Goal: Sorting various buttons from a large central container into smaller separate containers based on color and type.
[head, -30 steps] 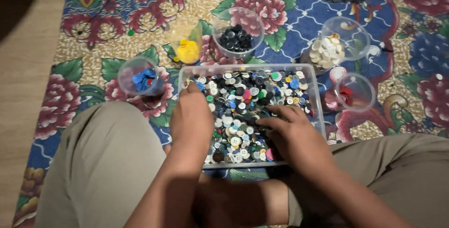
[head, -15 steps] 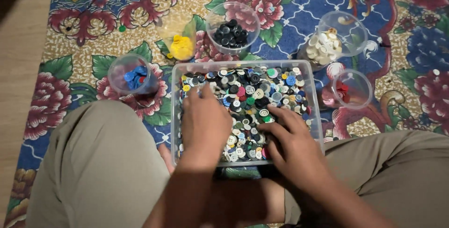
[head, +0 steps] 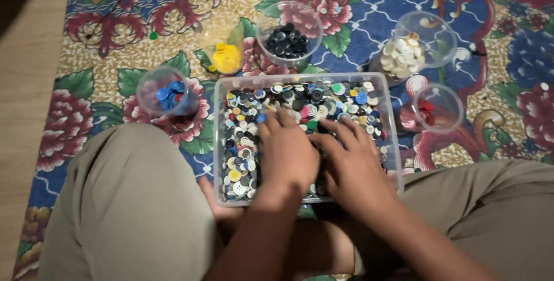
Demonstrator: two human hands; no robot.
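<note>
Both hands, left and right, lie flat, sifting mixed buttons in a clear tray; whether either grip holds one, cannot tell.

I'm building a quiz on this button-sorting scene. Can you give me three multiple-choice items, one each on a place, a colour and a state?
1. Where do both hands rest?
A. In the clear tray of mixed buttons
B. On the bare floor
C. Inside a cup

2. What colour are the buttons in the cup left of the tray?
A. White
B. Blue
C. Green

3. How does the cup of white buttons stand?
A. Upside down
B. Crushed flat
C. Tipped on its side

Answers: 1 A, left hand and right hand lie on the buttons in the tray. 2 B, blue cup. 3 C, white-button cup shows its mouth sideways.
</note>
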